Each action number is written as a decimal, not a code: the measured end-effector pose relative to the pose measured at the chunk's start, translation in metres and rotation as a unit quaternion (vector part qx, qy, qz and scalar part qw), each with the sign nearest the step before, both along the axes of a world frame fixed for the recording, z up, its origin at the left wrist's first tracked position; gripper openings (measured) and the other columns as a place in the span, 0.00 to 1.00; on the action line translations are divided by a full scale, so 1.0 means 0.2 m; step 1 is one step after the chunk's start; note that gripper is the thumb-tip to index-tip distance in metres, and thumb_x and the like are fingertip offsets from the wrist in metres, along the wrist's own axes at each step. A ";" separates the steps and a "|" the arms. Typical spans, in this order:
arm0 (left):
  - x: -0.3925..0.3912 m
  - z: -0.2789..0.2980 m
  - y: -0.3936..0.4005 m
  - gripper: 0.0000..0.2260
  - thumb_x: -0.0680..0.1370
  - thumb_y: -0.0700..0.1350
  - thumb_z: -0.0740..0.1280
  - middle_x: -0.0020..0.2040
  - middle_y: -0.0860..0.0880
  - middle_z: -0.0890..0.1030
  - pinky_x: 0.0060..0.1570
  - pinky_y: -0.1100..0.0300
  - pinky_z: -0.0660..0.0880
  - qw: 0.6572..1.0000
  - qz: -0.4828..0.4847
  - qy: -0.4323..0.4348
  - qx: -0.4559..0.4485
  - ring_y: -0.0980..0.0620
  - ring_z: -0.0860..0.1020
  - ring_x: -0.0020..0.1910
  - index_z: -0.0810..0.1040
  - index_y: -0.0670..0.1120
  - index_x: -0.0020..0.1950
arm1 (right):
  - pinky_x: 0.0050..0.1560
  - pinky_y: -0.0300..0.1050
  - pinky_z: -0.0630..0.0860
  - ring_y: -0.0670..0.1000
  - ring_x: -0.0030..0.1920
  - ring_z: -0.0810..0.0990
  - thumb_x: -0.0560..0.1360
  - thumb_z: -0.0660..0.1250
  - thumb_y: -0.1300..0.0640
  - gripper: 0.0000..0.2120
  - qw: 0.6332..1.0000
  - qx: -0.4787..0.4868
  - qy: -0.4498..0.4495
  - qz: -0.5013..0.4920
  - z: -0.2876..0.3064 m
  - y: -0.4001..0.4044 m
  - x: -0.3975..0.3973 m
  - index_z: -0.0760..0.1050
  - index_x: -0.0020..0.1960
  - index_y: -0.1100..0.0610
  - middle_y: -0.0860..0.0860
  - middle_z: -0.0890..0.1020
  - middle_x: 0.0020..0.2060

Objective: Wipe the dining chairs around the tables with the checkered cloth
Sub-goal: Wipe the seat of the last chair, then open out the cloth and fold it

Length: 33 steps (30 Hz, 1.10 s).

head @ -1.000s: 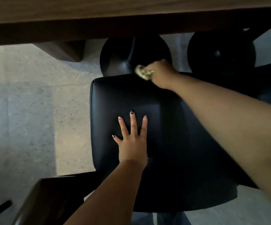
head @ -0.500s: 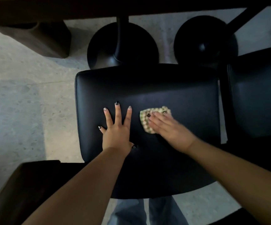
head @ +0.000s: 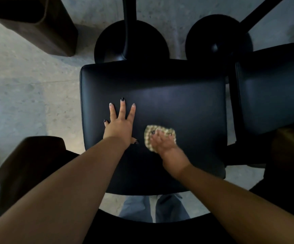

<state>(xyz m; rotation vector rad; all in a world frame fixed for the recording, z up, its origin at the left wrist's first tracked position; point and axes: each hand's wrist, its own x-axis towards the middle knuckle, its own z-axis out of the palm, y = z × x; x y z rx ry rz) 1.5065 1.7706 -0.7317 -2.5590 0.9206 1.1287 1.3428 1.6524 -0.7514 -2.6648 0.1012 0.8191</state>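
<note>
A black padded chair seat (head: 177,95) fills the middle of the view. My left hand (head: 119,125) lies flat on its left half, fingers spread and straight. To its right, my right hand (head: 162,142) presses the small green-and-cream checkered cloth (head: 148,133) down on the seat, fingers laid over it. The cloth shows around and above the fingers; part of it is hidden under the palm. The right hand is blurred by motion.
A second black seat (head: 272,92) stands close on the right. Two round black table bases (head: 130,43) (head: 218,41) sit on the grey floor beyond the seat. A brown wooden block (head: 37,27) is at top left, a dark wooden armrest (head: 28,162) at lower left.
My right hand has drawn the cloth from the seat's far edge back toward me across the seat. The left hand stays flat in place. The camera has tipped downward.
</note>
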 end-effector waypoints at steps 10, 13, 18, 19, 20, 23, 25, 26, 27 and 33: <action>-0.08 0.27 0.17 0.36 0.80 0.48 0.65 0.80 0.43 0.50 0.74 0.49 0.59 0.991 0.097 0.095 -0.017 0.43 0.49 0.79 0.45 0.45 0.80 | 0.68 0.47 0.65 0.57 0.70 0.68 0.79 0.59 0.61 0.20 0.941 0.157 0.299 0.002 0.31 0.29 -0.14 0.68 0.71 0.61 0.59 0.69 0.70; -0.12 0.41 0.18 0.26 0.79 0.47 0.66 0.72 0.43 0.71 0.65 0.59 0.66 0.974 0.179 0.115 -0.081 0.44 0.69 0.71 0.63 0.44 0.76 | 0.59 0.41 0.71 0.53 0.60 0.78 0.77 0.63 0.57 0.13 0.935 0.191 0.241 -0.179 0.47 0.26 -0.19 0.80 0.58 0.58 0.54 0.81 0.57; -0.22 0.75 0.11 0.20 0.78 0.44 0.66 0.60 0.51 0.80 0.52 0.67 0.69 0.914 0.306 0.173 -0.202 0.52 0.77 0.60 0.73 0.48 0.69 | 0.46 0.43 0.78 0.49 0.47 0.82 0.71 0.63 0.68 0.17 0.789 0.333 0.046 -0.514 0.89 0.11 -0.14 0.81 0.53 0.53 0.48 0.84 0.44; -0.24 0.83 0.10 0.19 0.77 0.43 0.66 0.58 0.52 0.81 0.53 0.67 0.69 0.904 0.316 0.170 -0.232 0.54 0.78 0.59 0.74 0.49 0.68 | 0.44 0.42 0.79 0.48 0.46 0.83 0.69 0.62 0.69 0.20 0.774 0.345 0.023 -0.531 0.99 0.07 -0.13 0.80 0.54 0.51 0.47 0.84 0.44; -0.27 0.91 0.10 0.18 0.77 0.43 0.66 0.58 0.52 0.81 0.55 0.66 0.70 0.892 0.328 0.169 -0.261 0.55 0.78 0.58 0.75 0.49 0.68 | 0.43 0.41 0.79 0.47 0.46 0.83 0.69 0.62 0.68 0.22 0.765 0.355 -0.002 -0.536 1.09 0.04 -0.12 0.79 0.55 0.49 0.46 0.84 0.45; -0.32 1.15 0.08 0.16 0.78 0.41 0.67 0.58 0.53 0.81 0.59 0.61 0.73 0.838 0.381 0.181 -0.346 0.57 0.79 0.56 0.76 0.49 0.66 | 0.37 0.34 0.76 0.40 0.44 0.82 0.70 0.66 0.65 0.20 0.752 0.386 -0.083 -0.528 1.36 -0.03 -0.09 0.76 0.55 0.43 0.41 0.83 0.45; -0.37 1.31 0.07 0.14 0.78 0.41 0.68 0.56 0.55 0.82 0.56 0.62 0.75 0.788 0.421 0.203 -0.399 0.60 0.79 0.54 0.78 0.51 0.62 | 0.38 0.37 0.78 0.41 0.45 0.83 0.72 0.69 0.61 0.16 0.730 0.421 -0.116 -0.525 1.52 -0.05 -0.10 0.74 0.55 0.44 0.40 0.83 0.45; -0.41 1.39 0.07 0.12 0.78 0.41 0.68 0.55 0.56 0.83 0.55 0.62 0.76 0.762 0.436 0.218 -0.426 0.60 0.80 0.54 0.78 0.53 0.60 | 0.40 0.40 0.80 0.42 0.45 0.83 0.73 0.69 0.60 0.14 0.722 0.435 -0.129 -0.522 1.60 -0.05 -0.11 0.73 0.55 0.45 0.41 0.84 0.45; -0.44 1.47 0.06 0.12 0.78 0.41 0.67 0.54 0.56 0.84 0.55 0.61 0.77 0.737 0.446 0.232 -0.452 0.60 0.81 0.53 0.79 0.55 0.58 | 0.42 0.42 0.80 0.44 0.46 0.83 0.74 0.69 0.59 0.12 0.719 0.444 -0.143 -0.515 1.67 -0.04 -0.13 0.73 0.55 0.47 0.42 0.84 0.46; -0.74 1.96 0.09 0.10 0.77 0.42 0.68 0.52 0.55 0.84 0.55 0.57 0.77 0.674 0.428 0.186 -0.573 0.56 0.81 0.54 0.81 0.59 0.47 | 0.40 0.39 0.77 0.45 0.42 0.83 0.75 0.68 0.54 0.04 0.741 0.443 -0.248 -0.439 2.10 -0.02 -0.34 0.79 0.42 0.48 0.48 0.84 0.39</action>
